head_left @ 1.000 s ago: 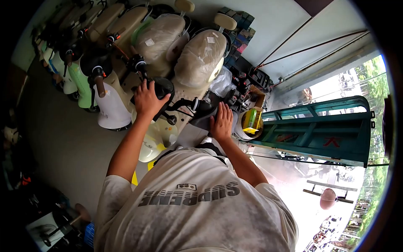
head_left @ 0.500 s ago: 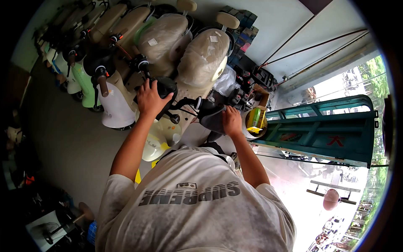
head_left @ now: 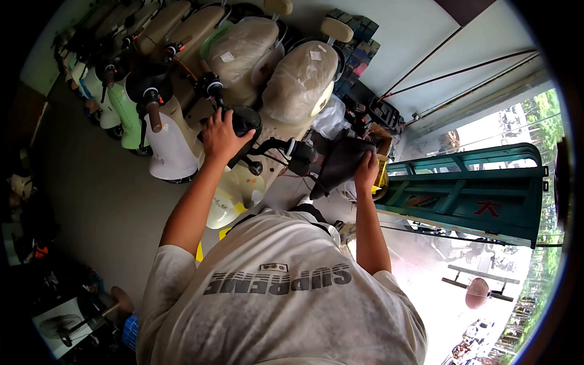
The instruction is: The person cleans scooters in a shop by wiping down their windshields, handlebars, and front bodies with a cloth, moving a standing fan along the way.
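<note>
A cream scooter (head_left: 234,194) stands before me, its handlebar (head_left: 274,146) running across the view. My left hand (head_left: 224,141) lies over a black rounded housing (head_left: 246,121) at the handlebar's middle, fingers curled onto it and thumb toward the right. At the right end, my right hand (head_left: 367,173) pinches the edge of a dark, smooth, flap-like piece (head_left: 342,167) beside the grip. Its exact kind is unclear, and so is whether it is fastened to the bar. The scooter's seat (head_left: 301,82) is wrapped in clear plastic.
More scooters (head_left: 173,146) stand in a row to the left. A teal metal cargo bed (head_left: 456,191) juts in from the right by the bright doorway. Boxes and black parts (head_left: 383,112) are piled against the wall. A fan (head_left: 61,325) stands at lower left.
My right hand has moved outward to the right, and the dark piece now spreads wider, tilted away from the grip. My left hand stays on the rounded housing.
</note>
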A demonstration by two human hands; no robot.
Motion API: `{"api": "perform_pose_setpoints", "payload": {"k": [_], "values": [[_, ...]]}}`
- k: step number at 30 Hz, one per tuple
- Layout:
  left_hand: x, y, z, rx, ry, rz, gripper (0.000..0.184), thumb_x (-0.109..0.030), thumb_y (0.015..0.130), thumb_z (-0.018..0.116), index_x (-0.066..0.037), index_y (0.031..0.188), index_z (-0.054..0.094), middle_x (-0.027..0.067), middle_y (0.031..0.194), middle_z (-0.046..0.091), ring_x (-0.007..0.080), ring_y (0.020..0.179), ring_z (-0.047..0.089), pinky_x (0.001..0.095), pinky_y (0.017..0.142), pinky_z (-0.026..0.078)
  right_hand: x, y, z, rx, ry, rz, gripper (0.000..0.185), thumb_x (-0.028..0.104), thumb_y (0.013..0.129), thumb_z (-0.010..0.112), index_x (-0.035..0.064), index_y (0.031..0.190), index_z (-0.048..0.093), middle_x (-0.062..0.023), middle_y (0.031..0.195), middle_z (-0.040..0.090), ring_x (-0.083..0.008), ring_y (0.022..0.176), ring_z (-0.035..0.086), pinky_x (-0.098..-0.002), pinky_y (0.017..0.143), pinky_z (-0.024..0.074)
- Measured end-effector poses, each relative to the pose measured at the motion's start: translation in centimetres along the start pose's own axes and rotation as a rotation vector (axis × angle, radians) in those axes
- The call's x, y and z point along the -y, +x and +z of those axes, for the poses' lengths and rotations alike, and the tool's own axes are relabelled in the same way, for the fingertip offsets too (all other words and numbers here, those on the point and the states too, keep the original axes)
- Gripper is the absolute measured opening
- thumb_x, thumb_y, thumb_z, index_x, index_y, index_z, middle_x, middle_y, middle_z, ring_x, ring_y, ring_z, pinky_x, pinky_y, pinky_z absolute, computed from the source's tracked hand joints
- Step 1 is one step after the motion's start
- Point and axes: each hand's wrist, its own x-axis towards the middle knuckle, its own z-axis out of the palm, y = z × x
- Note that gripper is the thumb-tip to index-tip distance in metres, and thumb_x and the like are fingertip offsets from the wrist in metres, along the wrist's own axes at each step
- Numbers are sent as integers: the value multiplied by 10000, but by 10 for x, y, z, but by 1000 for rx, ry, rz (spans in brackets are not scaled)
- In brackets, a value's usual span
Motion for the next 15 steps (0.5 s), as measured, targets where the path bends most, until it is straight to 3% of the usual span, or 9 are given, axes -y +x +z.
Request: {"api": "perform_pose_setpoints", "payload": {"k": [3, 6, 8, 10, 11, 14, 15], "values": [[5, 1, 6, -9, -15, 7, 734, -569, 745, 755, -70, 1262, 604, 194, 1365, 561, 382, 1193, 551, 485, 1003, 453, 78, 5, -41, 123, 44, -187, 289, 257, 1037, 507, 7, 901, 557, -219, 706, 546, -395, 618, 503, -431, 578, 392], [4, 0, 1, -32, -51, 36, 645, -490, 788, 749, -74, 1259, 602, 168, 1359, 567, 365, 1209, 546, 471, 1006, 451, 136, 2, -67, 204, 95, -268, 269, 240, 1034, 516, 10, 896, 544, -219, 687, 539, -407, 609, 495, -431, 569, 393], [2, -4, -7, -116, -294, 185, 547, -359, 817, 756, -64, 1251, 604, 151, 1355, 563, 372, 1224, 533, 465, 1018, 443, 173, -2, -80, 221, 134, -337, 245, 228, 1024, 537, 17, 899, 532, -222, 690, 540, -413, 606, 490, -428, 560, 392], [-18, -15, -21, -44, -724, 226, 529, -262, 850, 751, -62, 1305, 570, 138, 1373, 549, 365, 1260, 517, 453, 1067, 408, 212, -10, -89, 325, 146, -434, 235, 212, 1009, 559, 15, 890, 514, -221, 691, 532, -420, 606, 489, -434, 552, 389], [-36, -26, -39, 22, -821, 192, 582, -290, 855, 757, -59, 1339, 531, 154, 1367, 550, 351, 1259, 523, 447, 1068, 405, 213, -9, -84, 323, 71, -570, 240, 191, 990, 585, 8, 867, 489, -219, 682, 518, -424, 602, 489, -437, 547, 390], [-75, -57, -65, 169, -1246, 144, 737, -324, 861, 781, -51, 1437, 410, 161, 1355, 559, 299, 1291, 520, 429, 1093, 381, 250, -30, -73, 545, 167, -536, 239, 182, 970, 614, 10, 867, 484, -218, 673, 520, -437, 601, 492, -450, 543, 390], [-80, -69, -68, 246, -1410, 57, 744, -262, 870, 782, -52, 1459, 379, 135, 1345, 562, 251, 1306, 509, 429, 1106, 363, 257, -36, -63, 578, 186, -555, 231, 181, 959, 630, 13, 882, 490, -221, 681, 532, -441, 625, 521, -461, 556, 402]]}}
